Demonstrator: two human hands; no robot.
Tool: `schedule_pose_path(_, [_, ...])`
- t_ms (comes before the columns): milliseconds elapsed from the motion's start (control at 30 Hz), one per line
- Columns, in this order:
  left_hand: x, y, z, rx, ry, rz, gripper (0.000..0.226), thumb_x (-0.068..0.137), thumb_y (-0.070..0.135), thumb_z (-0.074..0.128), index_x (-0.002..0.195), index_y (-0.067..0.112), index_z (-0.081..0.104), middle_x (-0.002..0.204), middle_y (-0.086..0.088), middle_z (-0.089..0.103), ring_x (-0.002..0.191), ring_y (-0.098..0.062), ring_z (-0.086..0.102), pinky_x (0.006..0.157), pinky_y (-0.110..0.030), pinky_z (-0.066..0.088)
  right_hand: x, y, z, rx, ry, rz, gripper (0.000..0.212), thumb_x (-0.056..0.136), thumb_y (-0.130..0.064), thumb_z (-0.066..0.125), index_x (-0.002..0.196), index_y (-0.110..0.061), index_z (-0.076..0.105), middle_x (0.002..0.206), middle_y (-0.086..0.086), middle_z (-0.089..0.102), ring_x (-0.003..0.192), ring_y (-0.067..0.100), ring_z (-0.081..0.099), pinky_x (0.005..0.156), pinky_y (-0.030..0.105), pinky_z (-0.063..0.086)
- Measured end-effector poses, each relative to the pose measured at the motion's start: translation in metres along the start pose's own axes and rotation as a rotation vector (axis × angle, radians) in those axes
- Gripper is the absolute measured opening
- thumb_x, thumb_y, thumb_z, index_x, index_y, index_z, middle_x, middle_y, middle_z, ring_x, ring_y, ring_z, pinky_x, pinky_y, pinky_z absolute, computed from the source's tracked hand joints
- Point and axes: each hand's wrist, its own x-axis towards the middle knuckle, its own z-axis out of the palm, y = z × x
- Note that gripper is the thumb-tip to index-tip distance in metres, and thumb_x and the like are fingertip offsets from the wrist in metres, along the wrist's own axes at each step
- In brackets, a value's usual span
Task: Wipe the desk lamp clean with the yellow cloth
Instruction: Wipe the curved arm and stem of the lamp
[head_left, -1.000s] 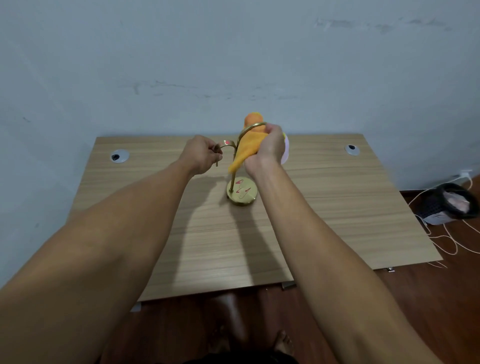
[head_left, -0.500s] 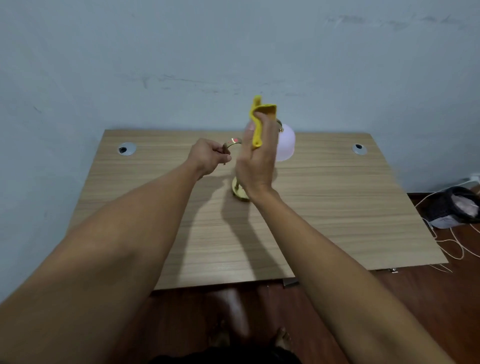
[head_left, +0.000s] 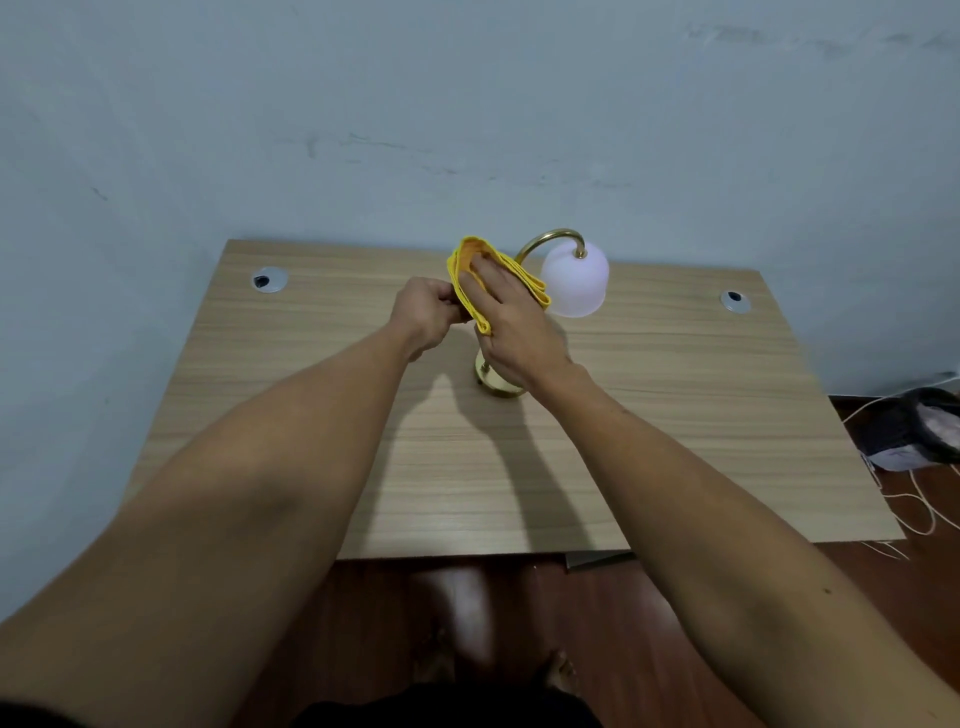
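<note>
Since a second ago, right hand (head_left: 511, 332) left the brass arm and flattened, fingers (head_left: 475, 278) spread on the yellow cloth (head_left: 467, 270). Left hand (head_left: 423, 314) pinches the cloth's near edge. Judged: refolding for a fresh face before further wiping. Desk lamp (head_left: 574, 280) stands mid-bench (head_left: 675, 415), just behind the hands.
</note>
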Motion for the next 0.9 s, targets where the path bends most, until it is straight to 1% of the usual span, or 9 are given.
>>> schedule_pose_path(100, [0.004, -0.002, -0.002, 0.018, -0.013, -0.009, 0.019, 0.091, -0.006, 0.062, 0.104, -0.001, 0.075, 0.087, -0.008, 0.071, 0.059, 0.008, 0.063, 0.054, -0.004, 0.042, 0.0, 0.005, -0.008, 0.013, -0.032, -0.04, 0.064, 0.079, 0.008, 0.056, 0.143, 0.001, 0.052, 0.15, 0.02, 0.049, 0.141, 0.04, 0.043, 0.118, 0.047, 0.035])
schedule_pose_path(167, [0.006, -0.004, -0.002, 0.002, -0.02, -0.013, 0.018, 0.089, -0.002, 0.068, 0.104, 0.002, 0.076, 0.093, -0.009, 0.074, 0.079, -0.005, 0.068, 0.062, -0.007, 0.046, -0.001, 0.008, -0.015, 0.014, -0.021, -0.036, 0.063, 0.077, 0.008, 0.056, 0.14, 0.002, 0.056, 0.145, 0.02, 0.054, 0.137, 0.041, 0.048, 0.115, 0.047, 0.039])
schedule_pose_path(200, [0.007, -0.006, -0.002, -0.007, -0.021, -0.018, 0.019, 0.088, 0.001, 0.071, 0.105, 0.003, 0.077, 0.094, -0.009, 0.075, 0.08, -0.006, 0.066, 0.063, -0.008, 0.046, -0.002, 0.009, -0.019, 0.011, -0.006, -0.034, 0.061, 0.076, 0.008, 0.056, 0.137, 0.004, 0.058, 0.142, 0.021, 0.057, 0.133, 0.041, 0.052, 0.112, 0.046, 0.041])
schedule_pose_path(300, [0.01, -0.007, -0.002, -0.009, -0.004, -0.017, 0.02, 0.083, 0.007, 0.078, 0.103, 0.003, 0.078, 0.087, -0.004, 0.071, 0.063, 0.003, 0.056, 0.057, -0.008, 0.042, -0.003, 0.006, -0.023, -0.012, 0.042, -0.028, 0.052, 0.071, 0.008, 0.051, 0.121, 0.006, 0.066, 0.126, 0.021, 0.065, 0.116, 0.042, 0.06, 0.1, 0.045, 0.05])
schedule_pose_path(400, [0.009, -0.005, -0.002, 0.032, 0.001, -0.015, 0.015, 0.084, 0.005, 0.075, 0.097, 0.001, 0.078, 0.084, -0.006, 0.069, 0.069, -0.006, 0.058, 0.065, -0.016, 0.045, 0.007, -0.005, -0.02, -0.088, 0.012, -0.007, 0.043, 0.07, 0.005, 0.049, 0.109, 0.002, 0.067, 0.113, 0.018, 0.066, 0.099, 0.04, 0.059, 0.087, 0.049, 0.05])
schedule_pose_path(567, [0.007, -0.006, -0.004, 0.019, -0.019, -0.019, 0.012, 0.084, 0.003, 0.074, 0.091, 0.011, 0.078, 0.078, 0.0, 0.071, 0.066, 0.001, 0.06, 0.062, -0.014, 0.044, 0.004, 0.007, -0.023, -0.173, -0.045, -0.047, 0.059, 0.068, 0.008, 0.058, 0.125, -0.005, 0.065, 0.131, 0.018, 0.061, 0.114, 0.042, 0.056, 0.096, 0.046, 0.048])
schedule_pose_path(733, [0.007, -0.005, -0.004, 0.014, -0.01, -0.016, 0.015, 0.085, -0.005, 0.067, 0.093, 0.003, 0.076, 0.069, 0.003, 0.066, 0.045, 0.011, 0.053, 0.055, -0.007, 0.04, -0.001, -0.008, -0.016, -0.138, -0.034, 0.048, 0.059, 0.07, 0.011, 0.054, 0.128, 0.001, 0.061, 0.131, 0.023, 0.058, 0.114, 0.045, 0.054, 0.092, 0.05, 0.05])
schedule_pose_path(833, [0.007, -0.005, -0.006, 0.038, -0.021, -0.001, 0.019, 0.086, -0.007, 0.064, 0.096, 0.004, 0.077, 0.072, 0.004, 0.067, 0.046, 0.014, 0.054, 0.056, -0.006, 0.042, -0.003, 0.0, -0.021, -0.16, -0.092, -0.025, 0.073, 0.066, 0.015, 0.063, 0.136, -0.006, 0.058, 0.138, 0.022, 0.054, 0.121, 0.045, 0.051, 0.095, 0.049, 0.048])
schedule_pose_path(900, [0.01, -0.006, -0.006, 0.032, -0.03, 0.003, 0.017, 0.084, -0.002, 0.071, 0.099, 0.002, 0.078, 0.077, 0.001, 0.07, 0.05, 0.014, 0.055, 0.058, -0.007, 0.042, -0.003, 0.004, -0.025, -0.108, -0.075, 0.006, 0.071, 0.067, 0.017, 0.061, 0.134, -0.004, 0.059, 0.138, 0.019, 0.055, 0.124, 0.043, 0.051, 0.096, 0.049, 0.05])
